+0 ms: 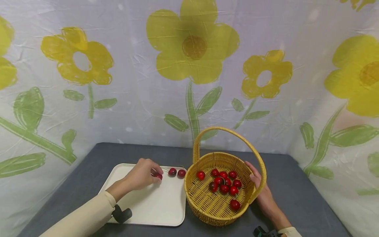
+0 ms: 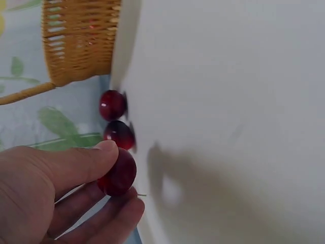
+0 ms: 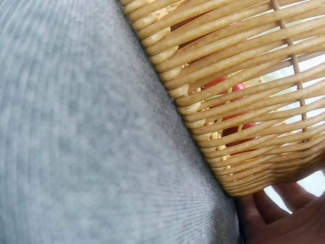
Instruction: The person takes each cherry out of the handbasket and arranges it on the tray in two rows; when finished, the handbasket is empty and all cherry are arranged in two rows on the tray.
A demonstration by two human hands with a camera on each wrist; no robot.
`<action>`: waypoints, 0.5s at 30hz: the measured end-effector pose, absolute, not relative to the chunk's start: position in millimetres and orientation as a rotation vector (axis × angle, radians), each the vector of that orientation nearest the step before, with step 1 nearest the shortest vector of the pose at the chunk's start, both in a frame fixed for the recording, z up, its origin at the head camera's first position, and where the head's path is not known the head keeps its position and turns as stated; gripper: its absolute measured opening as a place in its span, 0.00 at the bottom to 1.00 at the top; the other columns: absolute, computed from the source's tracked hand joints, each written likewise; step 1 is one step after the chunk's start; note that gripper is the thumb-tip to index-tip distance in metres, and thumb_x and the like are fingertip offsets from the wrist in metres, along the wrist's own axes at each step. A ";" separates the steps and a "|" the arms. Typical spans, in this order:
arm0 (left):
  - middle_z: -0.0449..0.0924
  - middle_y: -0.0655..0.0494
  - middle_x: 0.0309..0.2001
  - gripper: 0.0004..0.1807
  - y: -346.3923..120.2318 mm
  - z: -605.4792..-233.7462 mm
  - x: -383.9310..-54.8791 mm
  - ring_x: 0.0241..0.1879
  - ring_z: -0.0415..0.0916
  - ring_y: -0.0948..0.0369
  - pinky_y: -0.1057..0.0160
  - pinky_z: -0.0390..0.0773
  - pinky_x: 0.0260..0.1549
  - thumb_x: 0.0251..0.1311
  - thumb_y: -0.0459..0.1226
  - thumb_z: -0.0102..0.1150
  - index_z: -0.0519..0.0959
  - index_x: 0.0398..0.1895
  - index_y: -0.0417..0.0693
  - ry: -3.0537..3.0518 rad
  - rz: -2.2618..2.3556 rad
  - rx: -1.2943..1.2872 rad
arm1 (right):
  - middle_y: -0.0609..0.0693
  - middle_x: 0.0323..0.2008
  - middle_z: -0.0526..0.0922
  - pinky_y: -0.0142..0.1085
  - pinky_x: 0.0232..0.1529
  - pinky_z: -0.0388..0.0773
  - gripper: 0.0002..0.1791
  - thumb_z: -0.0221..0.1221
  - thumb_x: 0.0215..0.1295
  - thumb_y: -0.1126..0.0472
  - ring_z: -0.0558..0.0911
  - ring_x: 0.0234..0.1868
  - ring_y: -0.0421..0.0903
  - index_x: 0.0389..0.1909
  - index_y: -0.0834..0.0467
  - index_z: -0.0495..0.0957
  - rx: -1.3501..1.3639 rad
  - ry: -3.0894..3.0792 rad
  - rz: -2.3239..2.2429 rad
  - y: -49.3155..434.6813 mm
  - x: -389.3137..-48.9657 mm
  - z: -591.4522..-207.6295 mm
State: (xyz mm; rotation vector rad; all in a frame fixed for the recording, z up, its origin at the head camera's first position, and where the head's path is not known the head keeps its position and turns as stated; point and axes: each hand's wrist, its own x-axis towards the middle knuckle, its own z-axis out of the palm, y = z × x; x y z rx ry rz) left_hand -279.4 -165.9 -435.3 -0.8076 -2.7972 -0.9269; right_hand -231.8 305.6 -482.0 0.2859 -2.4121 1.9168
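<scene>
On the left, a pale tray (image 1: 157, 210) lies on the dark tabletop (image 1: 299, 200). Over its far part, the left hand (image 1: 141, 176) pinches one dark red cherry (image 2: 120, 174) between thumb and fingers. Just right of it, two more cherries (image 1: 172, 171) (image 1: 181, 173) lie side by side near the tray's far right corner. Next comes a woven basket (image 1: 207, 216) with a tall arched handle, more red cherries (image 1: 224, 189) loosely spread inside. Farthest right, the right hand (image 1: 264, 196) holds the basket's right side near the rim.
</scene>
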 end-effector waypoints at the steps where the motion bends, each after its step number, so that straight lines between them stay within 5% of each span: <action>1: 0.93 0.60 0.33 0.11 -164.5 -436.6 -281.9 0.35 0.90 0.63 0.66 0.82 0.36 0.51 0.26 0.81 0.94 0.36 0.46 -2.803 -0.916 -0.808 | 0.57 0.86 0.59 0.24 0.63 0.76 0.30 0.37 0.93 0.47 0.72 0.73 0.29 0.89 0.44 0.54 0.288 -2.413 1.914 305.5 -231.8 -482.3; 15: 0.92 0.55 0.36 0.12 -149.2 -444.3 -296.0 0.38 0.90 0.59 0.61 0.88 0.37 0.53 0.23 0.79 0.92 0.40 0.43 -2.851 -0.957 -0.765 | 0.57 0.86 0.59 0.23 0.65 0.75 0.29 0.37 0.93 0.47 0.71 0.74 0.29 0.89 0.41 0.54 0.311 -2.406 1.902 306.7 -232.3 -483.9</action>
